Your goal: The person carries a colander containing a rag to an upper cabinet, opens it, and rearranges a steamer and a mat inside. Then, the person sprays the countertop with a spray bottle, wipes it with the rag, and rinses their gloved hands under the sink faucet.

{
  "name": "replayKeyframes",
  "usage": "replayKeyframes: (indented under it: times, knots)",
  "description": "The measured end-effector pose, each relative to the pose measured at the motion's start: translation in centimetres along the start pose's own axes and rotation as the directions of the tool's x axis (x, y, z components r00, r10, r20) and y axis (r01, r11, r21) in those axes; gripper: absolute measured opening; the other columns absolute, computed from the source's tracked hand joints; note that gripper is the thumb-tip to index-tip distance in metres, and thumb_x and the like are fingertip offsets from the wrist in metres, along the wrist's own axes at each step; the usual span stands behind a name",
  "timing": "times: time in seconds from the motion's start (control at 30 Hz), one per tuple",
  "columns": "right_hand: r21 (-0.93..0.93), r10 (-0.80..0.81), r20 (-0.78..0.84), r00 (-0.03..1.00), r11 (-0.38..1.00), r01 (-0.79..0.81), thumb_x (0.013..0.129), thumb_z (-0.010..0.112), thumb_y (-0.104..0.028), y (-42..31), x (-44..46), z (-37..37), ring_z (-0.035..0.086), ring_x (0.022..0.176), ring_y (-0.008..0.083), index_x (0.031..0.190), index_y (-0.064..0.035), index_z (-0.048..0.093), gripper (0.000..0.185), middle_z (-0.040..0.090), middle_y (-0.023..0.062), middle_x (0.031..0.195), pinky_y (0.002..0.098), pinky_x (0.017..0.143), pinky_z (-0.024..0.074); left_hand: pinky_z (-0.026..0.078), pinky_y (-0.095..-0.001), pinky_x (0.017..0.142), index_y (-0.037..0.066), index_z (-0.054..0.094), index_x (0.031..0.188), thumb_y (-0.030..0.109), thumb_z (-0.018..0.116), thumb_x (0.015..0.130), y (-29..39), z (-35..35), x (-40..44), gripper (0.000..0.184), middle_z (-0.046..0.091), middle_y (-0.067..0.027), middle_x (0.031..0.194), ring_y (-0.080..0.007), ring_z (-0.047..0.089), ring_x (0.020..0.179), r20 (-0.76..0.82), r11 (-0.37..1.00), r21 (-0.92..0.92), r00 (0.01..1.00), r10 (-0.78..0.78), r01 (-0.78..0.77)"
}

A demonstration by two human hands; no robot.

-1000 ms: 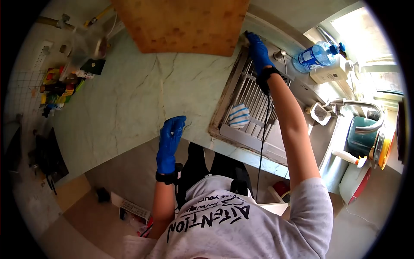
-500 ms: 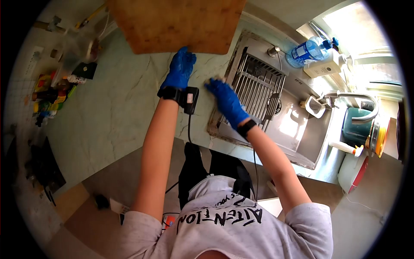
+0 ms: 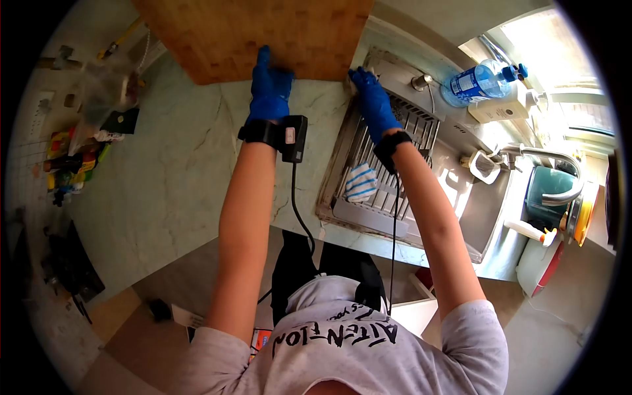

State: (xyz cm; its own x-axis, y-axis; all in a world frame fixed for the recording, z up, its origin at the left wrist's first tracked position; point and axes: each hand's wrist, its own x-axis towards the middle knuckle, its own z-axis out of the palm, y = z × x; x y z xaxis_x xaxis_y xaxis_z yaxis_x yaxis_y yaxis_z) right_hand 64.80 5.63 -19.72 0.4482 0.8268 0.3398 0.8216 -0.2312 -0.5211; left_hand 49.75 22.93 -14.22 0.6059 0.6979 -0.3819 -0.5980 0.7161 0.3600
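Note:
A large wooden cutting board point(image 3: 217, 39) reaches from the top of the view down to the back of the pale marbled counter. My left hand point(image 3: 270, 92), in a blue glove, is at the board's near edge, one digit stretched up over its face and the others bent at the edge. My right hand point(image 3: 374, 99), also blue-gloved, has its fingers bent at the board's near right corner, above the sink's rack. What lies under those fingertips is hard to make out. Below my right hand, a blue-and-white striped cloth point(image 3: 361, 183) lies on the metal rack point(image 3: 411, 135).
A steel sink point(image 3: 484, 217) with a curved faucet point(image 3: 566, 195) is to the right. Behind it stand a blue bottle point(image 3: 471, 85) and a cream container point(image 3: 497, 108). Cluttered packets point(image 3: 69, 161) line the left side. A cable hangs from each wrist strap.
My right hand has moved up and right to the board's corner, uncovering the striped cloth. My left hand has shifted slightly at the board edge, and the board shows a bit wider.

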Motion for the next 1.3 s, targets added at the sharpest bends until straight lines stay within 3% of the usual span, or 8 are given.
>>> replayKeyframes:
  times: [0.1,0.2,0.27,0.57,0.73,1.17,1.23,1.3]
  knots:
    - [0.006,0.080,-0.059,0.995,0.997,-0.080,0.070,0.041,0.004,0.4,1.9,1.5,0.034,0.116,0.0337,0.119,-0.0115,0.043,0.052,0.039,0.0164,0.124,0.0389,0.097,0.0273,0.042,-0.0349,0.082,0.007,0.040,0.119,0.021,0.056,0.078,1.0,0.4,-1.3,0.046,0.051,-0.0125,0.106,-0.0220,0.051,0.090,0.127,0.914,0.369,0.983,0.131,-0.169]
    - [-0.177,0.086,-0.119,0.989,0.979,-0.106,0.068,0.041,0.005,-1.7,1.2,1.8,0.031,0.117,0.0369,0.121,-0.0111,0.041,0.055,0.038,0.0186,0.124,0.0405,0.098,0.0254,0.040,-0.0339,0.086,0.008,0.029,0.127,0.034,0.055,0.079,1.3,0.9,-1.7,0.061,0.046,-0.0143,0.115,-0.0216,0.049,0.096,0.505,0.144,0.824,0.826,0.251,-0.548]
    - [-0.185,0.126,-0.104,0.987,0.972,-0.143,0.067,0.039,0.007,-4.6,-1.4,1.5,0.031,0.117,0.0346,0.121,-0.0114,0.041,0.057,0.038,0.0175,0.124,0.0397,0.098,0.0247,0.039,-0.0338,0.087,0.009,0.026,0.129,0.041,0.051,0.080,1.3,4.9,-2.7,0.063,0.044,-0.0149,0.117,-0.0211,0.047,0.101,-0.084,0.927,0.374,0.994,0.068,-0.032]
    - [0.296,-0.031,0.254,0.967,0.954,-0.047,0.073,0.043,0.005,-7.0,-2.5,0.1,0.033,0.118,0.0311,0.120,-0.0144,0.043,0.051,0.039,0.0149,0.125,0.0382,0.097,0.0271,0.042,-0.0337,0.084,0.006,0.032,0.124,0.044,0.059,0.073,3.5,1.2,-6.7,0.069,0.050,-0.0191,0.102,-0.0266,0.050,0.098,0.333,0.390,0.856,0.939,0.086,-0.339]
    - [0.091,-0.125,0.235,0.964,0.990,0.106,0.074,0.044,0.001,-10.2,-5.8,3.1,0.028,0.120,0.0324,0.122,-0.0161,0.042,0.051,0.031,0.0142,0.130,0.0437,0.098,0.0212,0.042,-0.0342,0.086,-0.001,0.037,0.113,0.020,0.053,0.081,5.9,-6.6,-8.7,0.041,0.048,-0.0223,0.103,-0.0295,0.049,0.100,-0.321,0.980,0.180,0.947,-0.028,0.090]
    - [0.471,-0.608,0.432,0.666,0.782,0.408,0.069,0.037,0.003,-23.7,-20.0,6.5,0.027,0.123,0.0269,0.122,-0.0162,0.041,0.057,0.028,0.0066,0.134,0.0404,0.100,0.0197,0.024,-0.0361,0.101,-0.012,0.030,0.120,0.016,0.035,0.088,14.5,-8.5,-29.4,0.043,0.034,-0.0222,0.125,-0.0277,0.032,0.118,-0.237,0.807,0.299,0.780,0.580,-0.509]
    - [0.830,-0.686,0.527,0.501,0.544,-0.127,0.072,0.038,0.000,-25.6,-17.9,3.5,0.033,0.119,0.0254,0.118,-0.0127,0.046,0.048,0.038,0.0089,0.127,0.0349,0.099,0.0243,0.023,-0.0361,0.101,-0.012,0.027,0.122,0.015,0.033,0.088,15.8,-7.6,-31.4,0.043,0.032,-0.0218,0.127,-0.0273,0.030,0.120,-0.201,0.796,0.288,0.779,0.593,-0.532]
    - [0.880,-0.564,0.400,0.723,0.457,-0.131,0.074,0.041,-0.002,-23.6,-14.5,1.5,0.039,0.113,0.0246,0.115,-0.0083,0.048,0.041,0.047,0.0098,0.118,0.0314,0.097,0.0282,0.023,-0.0358,0.102,-0.009,0.022,0.125,0.015,0.031,0.089,16.6,-7.4,-32.7,0.044,0.027,-0.0203,0.131,-0.0262,0.026,0.122,-0.134,0.785,0.255,0.784,0.607,-0.564]
